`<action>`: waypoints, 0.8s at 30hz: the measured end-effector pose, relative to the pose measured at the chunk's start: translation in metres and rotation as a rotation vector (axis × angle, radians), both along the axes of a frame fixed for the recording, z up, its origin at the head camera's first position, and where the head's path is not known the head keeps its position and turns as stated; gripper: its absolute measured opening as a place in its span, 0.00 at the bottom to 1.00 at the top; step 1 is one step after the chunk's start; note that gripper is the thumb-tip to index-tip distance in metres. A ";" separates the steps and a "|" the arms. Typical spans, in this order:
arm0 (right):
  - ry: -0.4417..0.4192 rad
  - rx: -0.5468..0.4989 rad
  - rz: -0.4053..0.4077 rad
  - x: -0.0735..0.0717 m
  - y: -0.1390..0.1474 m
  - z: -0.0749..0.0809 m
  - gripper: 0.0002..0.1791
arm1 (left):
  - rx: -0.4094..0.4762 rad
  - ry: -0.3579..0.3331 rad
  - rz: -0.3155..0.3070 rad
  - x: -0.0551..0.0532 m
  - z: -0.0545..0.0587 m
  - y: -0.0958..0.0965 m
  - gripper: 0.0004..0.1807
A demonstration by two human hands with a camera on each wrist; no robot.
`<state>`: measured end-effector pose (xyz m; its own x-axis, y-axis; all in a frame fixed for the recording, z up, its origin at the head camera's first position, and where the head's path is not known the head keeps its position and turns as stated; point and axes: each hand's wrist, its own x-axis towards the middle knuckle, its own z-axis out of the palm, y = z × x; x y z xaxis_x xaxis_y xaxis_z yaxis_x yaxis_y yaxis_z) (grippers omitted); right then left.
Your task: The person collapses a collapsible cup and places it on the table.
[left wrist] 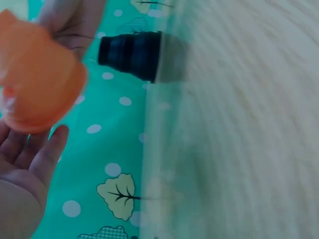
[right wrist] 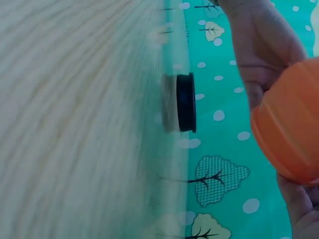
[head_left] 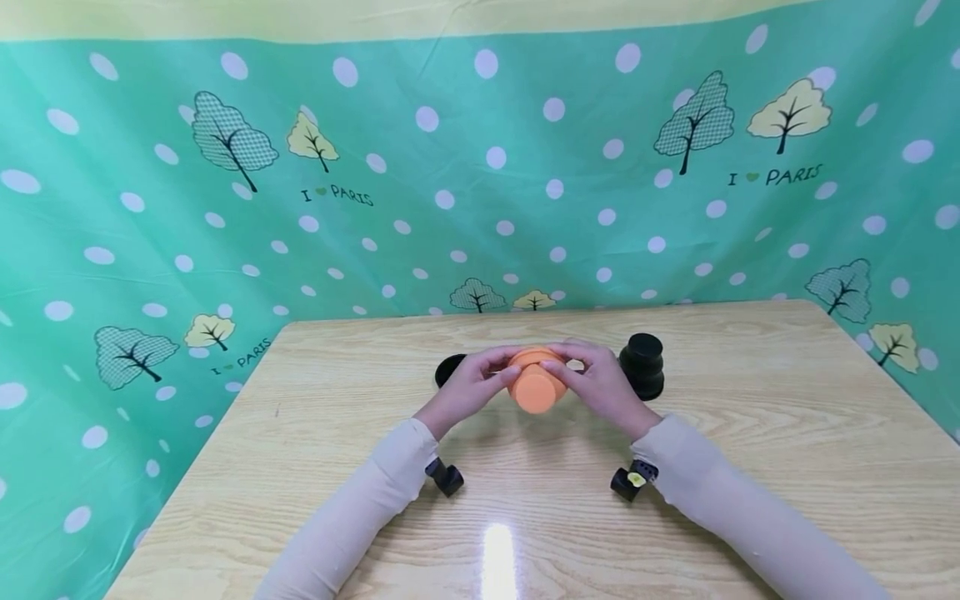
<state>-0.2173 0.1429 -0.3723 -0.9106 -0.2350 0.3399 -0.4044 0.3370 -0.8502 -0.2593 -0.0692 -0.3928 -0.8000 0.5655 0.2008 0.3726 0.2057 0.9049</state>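
An orange collapsible cup [head_left: 536, 392] with stepped sides is held up over the table, its round base turned toward me. My left hand [head_left: 472, 382] grips its left side near the wide rim, thumb in front. From the other side my right hand [head_left: 602, 383] grips the same rim, thumb also on the front. The left wrist view shows the cup's body [left wrist: 42, 74] between both hands. In the right wrist view its stepped wall [right wrist: 294, 119] appears at the edge. The inside of the cup is hidden.
Beyond my right hand a black stepped cup [head_left: 643, 367] stands upside down on the wooden table [head_left: 360, 367]. A shallow black round piece [right wrist: 187, 102] sits behind my left hand, partly covered by it in the head view. A green dotted curtain [head_left: 420, 167] hangs behind the table.
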 end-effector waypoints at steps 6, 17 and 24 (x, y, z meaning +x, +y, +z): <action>-0.046 -0.050 0.024 -0.012 0.005 -0.022 0.15 | -0.027 -0.025 -0.019 -0.001 0.007 0.002 0.17; -0.123 -0.104 0.048 -0.015 0.006 -0.026 0.19 | -0.017 -0.047 0.057 0.001 0.006 0.002 0.13; -0.164 -0.180 0.090 -0.015 0.009 -0.026 0.21 | 0.181 -0.203 0.069 0.002 0.003 0.003 0.11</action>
